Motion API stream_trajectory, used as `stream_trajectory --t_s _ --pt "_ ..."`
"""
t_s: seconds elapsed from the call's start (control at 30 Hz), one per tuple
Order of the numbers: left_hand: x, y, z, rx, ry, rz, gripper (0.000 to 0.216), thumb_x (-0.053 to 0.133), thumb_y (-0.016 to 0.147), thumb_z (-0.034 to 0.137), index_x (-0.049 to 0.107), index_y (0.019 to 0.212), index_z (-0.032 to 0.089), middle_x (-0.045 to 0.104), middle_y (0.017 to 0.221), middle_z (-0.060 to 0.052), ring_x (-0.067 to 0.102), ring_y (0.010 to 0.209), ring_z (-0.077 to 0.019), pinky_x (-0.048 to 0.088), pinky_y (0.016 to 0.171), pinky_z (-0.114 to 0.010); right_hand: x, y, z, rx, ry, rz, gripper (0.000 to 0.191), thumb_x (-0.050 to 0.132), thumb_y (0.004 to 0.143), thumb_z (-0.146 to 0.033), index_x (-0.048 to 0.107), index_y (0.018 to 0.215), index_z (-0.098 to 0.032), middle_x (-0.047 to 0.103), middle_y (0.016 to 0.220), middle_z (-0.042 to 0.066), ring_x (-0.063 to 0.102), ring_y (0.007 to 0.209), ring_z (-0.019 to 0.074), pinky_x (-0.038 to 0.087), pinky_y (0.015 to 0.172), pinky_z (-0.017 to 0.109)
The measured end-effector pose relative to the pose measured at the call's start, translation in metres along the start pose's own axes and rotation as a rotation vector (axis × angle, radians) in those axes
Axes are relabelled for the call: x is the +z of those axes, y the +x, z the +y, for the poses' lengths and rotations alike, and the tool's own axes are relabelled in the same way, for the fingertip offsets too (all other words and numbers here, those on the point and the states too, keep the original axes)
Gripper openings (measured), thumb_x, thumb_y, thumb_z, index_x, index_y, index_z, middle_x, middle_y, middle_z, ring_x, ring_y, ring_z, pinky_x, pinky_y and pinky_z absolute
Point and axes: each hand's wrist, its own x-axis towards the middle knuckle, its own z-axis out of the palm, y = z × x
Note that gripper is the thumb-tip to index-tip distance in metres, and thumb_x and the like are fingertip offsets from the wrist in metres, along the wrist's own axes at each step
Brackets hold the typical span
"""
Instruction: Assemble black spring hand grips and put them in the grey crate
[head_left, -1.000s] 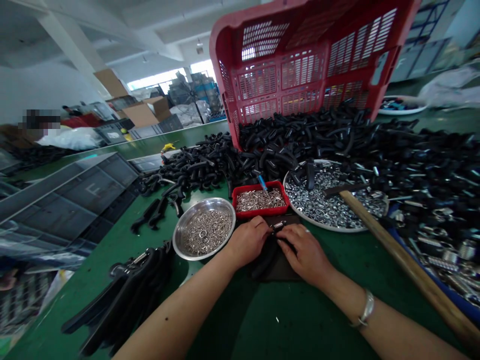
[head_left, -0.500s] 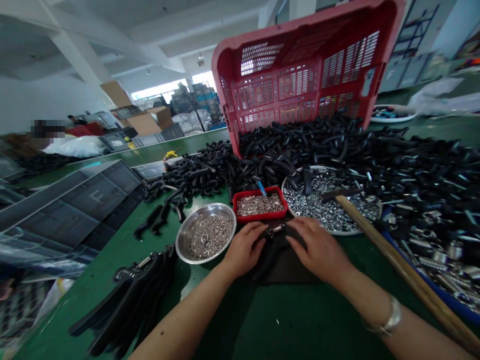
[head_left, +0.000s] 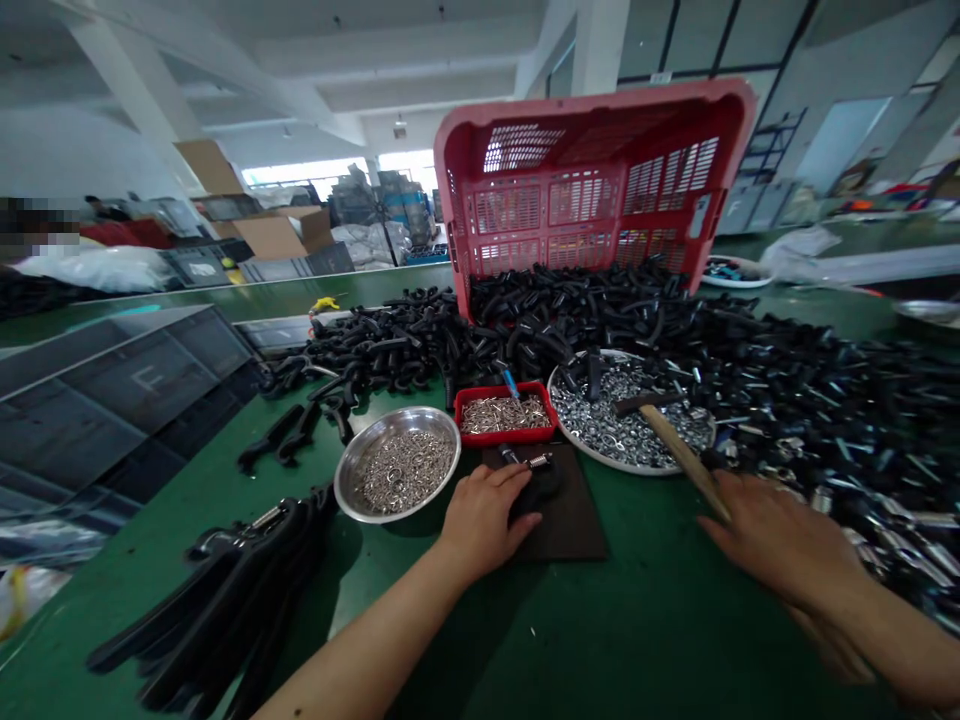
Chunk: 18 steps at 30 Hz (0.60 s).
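My left hand point(head_left: 486, 515) has its fingers over a black curved handle point(head_left: 546, 484) and holds it on the dark mat point(head_left: 577, 525). A small metal spring point(head_left: 539, 461) shows at the handle's far end, by my fingertips. To the right, my right hand point(head_left: 780, 535) is closed around the wooden shaft of a hammer point(head_left: 679, 445), slightly blurred. The hammer's head rests over a round plate point(head_left: 637, 465) of small metal parts. Just beyond the mat stands a red tray point(head_left: 506, 437) of small pins, with a blue-tipped tool point(head_left: 511, 383) in it.
A steel bowl point(head_left: 345, 490) of small metal pieces stands left of the mat. Several long black handles point(head_left: 225, 610) lie at front left. Behind, a red crate point(head_left: 596, 110) lies on its side amid heaped black parts point(head_left: 405, 340). Grey bins point(head_left: 150, 390) stand at left.
My right hand has left the black handle and moved right onto the hammer's shaft. My left hand stays at the black handle. The view has shifted slightly.
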Motion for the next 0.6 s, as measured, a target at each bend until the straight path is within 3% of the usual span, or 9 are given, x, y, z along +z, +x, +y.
stream_trajectory --t_s 0.07,0.17,0.27,0.37,0.47,0.6 --pt "0.001 -0.001 0.002 -0.029 0.005 -0.005 0.051 0.049 0.078 0.044 0.044 0.125 0.024 0.048 0.128 -0.002 0.048 0.102 -0.0237 0.040 0.085 -0.038 0.001 0.004 0.002 0.053 0.160 -0.027 0.035 0.051 0.070 -0.036 0.058 0.094 -0.012 0.064 0.085 0.014 0.061 0.078 0.0298 0.049 0.066 0.042" --pt "0.002 -0.001 0.002 -0.034 -0.001 0.016 0.050 0.055 0.074 0.041 0.047 0.121 0.026 0.050 0.126 -0.001 0.049 0.100 -0.0250 0.041 0.083 -0.040 -0.003 0.004 0.005 0.104 0.611 -0.072 0.038 0.052 0.071 -0.038 0.057 0.098 -0.012 0.067 0.087 0.013 0.064 0.074 0.0256 0.053 0.066 0.037" --pt "0.003 0.001 0.002 -0.036 0.012 0.047 0.049 0.060 0.068 0.035 0.051 0.116 0.027 0.054 0.122 0.000 0.053 0.095 -0.0264 0.043 0.079 -0.042 -0.010 -0.014 0.003 0.086 0.881 -0.064 0.043 0.052 0.074 -0.044 0.051 0.106 -0.014 0.067 0.089 0.010 0.065 0.072 0.0220 0.055 0.059 0.030" --pt "0.005 0.000 0.003 -0.042 0.009 0.039 0.048 0.057 0.069 0.029 0.051 0.116 0.026 0.052 0.124 0.000 0.058 0.089 -0.0238 0.047 0.073 -0.038 -0.014 -0.042 -0.008 -0.025 0.833 0.034 0.051 0.047 0.079 -0.043 0.041 0.123 -0.016 0.068 0.085 0.008 0.066 0.070 0.0208 0.055 0.049 0.026" --pt "0.007 -0.002 0.004 -0.055 0.004 0.028 0.049 0.054 0.071 0.027 0.048 0.119 0.026 0.049 0.127 0.000 0.061 0.085 -0.0213 0.050 0.068 -0.033 -0.015 -0.059 -0.020 -0.272 0.613 0.167 0.051 0.043 0.083 -0.036 0.036 0.130 -0.021 0.065 0.102 0.009 0.064 0.085 0.0217 0.056 0.064 0.028" --pt "0.007 -0.003 0.005 -0.067 0.008 0.029 0.052 0.055 0.069 0.026 0.047 0.120 0.027 0.050 0.126 0.000 0.061 0.084 -0.0215 0.050 0.067 -0.033 -0.021 -0.059 -0.031 -0.466 0.440 0.139 0.052 0.042 0.084 -0.027 0.031 0.134 -0.024 0.059 0.115 0.005 0.059 0.097 0.0200 0.054 0.076 0.029"
